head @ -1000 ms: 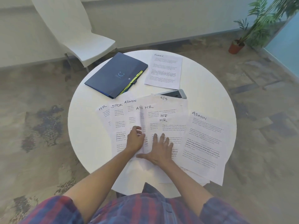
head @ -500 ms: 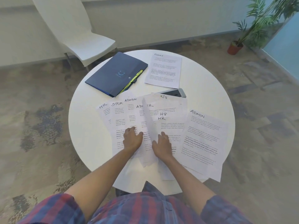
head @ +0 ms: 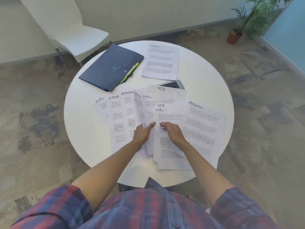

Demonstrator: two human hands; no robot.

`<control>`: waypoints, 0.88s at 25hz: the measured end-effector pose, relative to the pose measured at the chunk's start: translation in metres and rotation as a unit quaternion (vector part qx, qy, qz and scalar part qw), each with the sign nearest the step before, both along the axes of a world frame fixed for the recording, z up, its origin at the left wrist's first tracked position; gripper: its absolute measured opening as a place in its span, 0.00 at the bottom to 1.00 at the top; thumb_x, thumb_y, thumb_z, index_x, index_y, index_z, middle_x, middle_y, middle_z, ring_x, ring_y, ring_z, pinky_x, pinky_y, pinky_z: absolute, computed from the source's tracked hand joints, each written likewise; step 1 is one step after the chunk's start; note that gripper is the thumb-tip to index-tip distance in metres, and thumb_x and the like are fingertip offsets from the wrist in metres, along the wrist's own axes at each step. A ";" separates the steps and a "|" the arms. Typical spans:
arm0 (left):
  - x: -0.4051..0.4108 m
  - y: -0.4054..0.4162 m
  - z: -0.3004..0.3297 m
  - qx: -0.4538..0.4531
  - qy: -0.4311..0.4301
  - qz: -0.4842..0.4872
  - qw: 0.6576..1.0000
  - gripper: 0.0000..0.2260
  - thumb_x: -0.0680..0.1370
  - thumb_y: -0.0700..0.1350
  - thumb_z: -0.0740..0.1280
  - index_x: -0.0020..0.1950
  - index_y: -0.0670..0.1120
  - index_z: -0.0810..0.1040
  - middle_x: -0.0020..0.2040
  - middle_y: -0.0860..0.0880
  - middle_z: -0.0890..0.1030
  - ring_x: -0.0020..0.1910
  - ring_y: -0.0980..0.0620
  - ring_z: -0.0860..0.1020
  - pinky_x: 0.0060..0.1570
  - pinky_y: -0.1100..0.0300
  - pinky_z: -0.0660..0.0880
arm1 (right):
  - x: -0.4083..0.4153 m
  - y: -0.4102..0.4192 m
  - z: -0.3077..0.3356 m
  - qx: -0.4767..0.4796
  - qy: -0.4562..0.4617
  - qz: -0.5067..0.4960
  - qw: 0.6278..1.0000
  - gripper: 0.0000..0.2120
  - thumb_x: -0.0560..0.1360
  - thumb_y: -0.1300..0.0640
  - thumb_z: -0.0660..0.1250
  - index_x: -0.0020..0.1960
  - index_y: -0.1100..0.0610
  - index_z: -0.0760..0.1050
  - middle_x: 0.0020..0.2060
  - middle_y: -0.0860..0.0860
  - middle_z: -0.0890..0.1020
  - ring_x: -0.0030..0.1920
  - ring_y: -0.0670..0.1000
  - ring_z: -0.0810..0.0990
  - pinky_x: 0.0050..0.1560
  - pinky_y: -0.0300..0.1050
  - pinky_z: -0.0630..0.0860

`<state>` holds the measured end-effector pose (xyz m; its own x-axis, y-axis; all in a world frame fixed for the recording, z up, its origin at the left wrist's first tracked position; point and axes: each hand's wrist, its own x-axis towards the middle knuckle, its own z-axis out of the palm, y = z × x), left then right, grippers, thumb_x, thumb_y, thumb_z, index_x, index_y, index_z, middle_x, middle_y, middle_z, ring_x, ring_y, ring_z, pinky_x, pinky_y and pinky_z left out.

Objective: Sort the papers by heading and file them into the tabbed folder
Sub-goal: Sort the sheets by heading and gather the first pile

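Note:
Printed sheets with handwritten headings are fanned across the round white table (head: 82,121). At the left lie sheets headed HR (head: 100,104), SPOR (head: 117,116) and ADMIN (head: 129,104). In the middle is an overlapping bunch of HR papers (head: 166,113), with its left edge curled up. My left hand (head: 143,133) pinches that bunch's lower left edge. My right hand (head: 171,131) is curled on it from the right. An ADMIN sheet (head: 203,124) lies at the right and a FINANCE sheet (head: 160,63) at the back. The dark blue tabbed folder (head: 112,68) lies closed at the back left, with yellow tabs showing.
A phone (head: 174,84) lies partly under the middle papers, behind them. A white chair (head: 79,35) stands behind the table on the left. A potted plant (head: 234,36) stands on the floor at the far right. Papers overhang the table's near edge.
My right hand went from flat on the papers to curled. Both hands moved closer together on the HR bunch, whose sheets slid together and whose left edge lifted.

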<state>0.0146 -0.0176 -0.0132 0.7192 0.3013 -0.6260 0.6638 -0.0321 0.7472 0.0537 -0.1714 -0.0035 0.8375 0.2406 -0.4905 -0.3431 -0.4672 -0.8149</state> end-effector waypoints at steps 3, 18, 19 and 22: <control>0.000 0.003 -0.009 0.012 0.007 0.006 1.000 0.13 0.77 0.37 0.66 0.60 0.44 0.80 0.59 0.43 0.83 0.52 0.44 0.80 0.49 0.55 0.78 | -0.021 -0.020 -0.011 -0.187 -0.126 0.070 0.972 0.23 0.77 0.40 0.64 0.67 0.51 0.76 0.65 0.48 0.80 0.65 0.51 0.78 0.62 0.48 0.73; -0.014 0.012 -0.012 -0.060 -0.016 0.028 0.998 0.09 0.81 0.36 0.63 0.57 0.43 0.80 0.51 0.45 0.83 0.44 0.50 0.82 0.41 0.58 0.77 | -0.053 -0.020 -0.016 -0.225 -0.119 0.090 0.963 0.06 0.79 0.55 0.57 0.46 0.47 0.72 0.47 0.47 0.79 0.50 0.58 0.78 0.40 0.45 0.71; -0.016 0.013 -0.012 -0.053 -0.014 0.021 0.998 0.09 0.80 0.35 0.63 0.57 0.43 0.80 0.51 0.45 0.83 0.45 0.48 0.82 0.43 0.57 0.77 | -0.055 -0.020 -0.014 -0.230 -0.137 0.088 0.959 0.10 0.79 0.56 0.56 0.39 0.47 0.65 0.38 0.46 0.74 0.42 0.57 0.76 0.34 0.43 0.65; -0.024 0.015 -0.012 -0.038 -0.009 0.011 0.999 0.09 0.79 0.35 0.62 0.50 0.45 0.81 0.49 0.46 0.84 0.47 0.45 0.82 0.46 0.55 0.78 | -0.061 -0.016 -0.007 -0.244 -0.140 0.140 0.949 0.11 0.81 0.53 0.54 0.44 0.53 0.71 0.41 0.48 0.78 0.45 0.57 0.78 0.41 0.47 0.69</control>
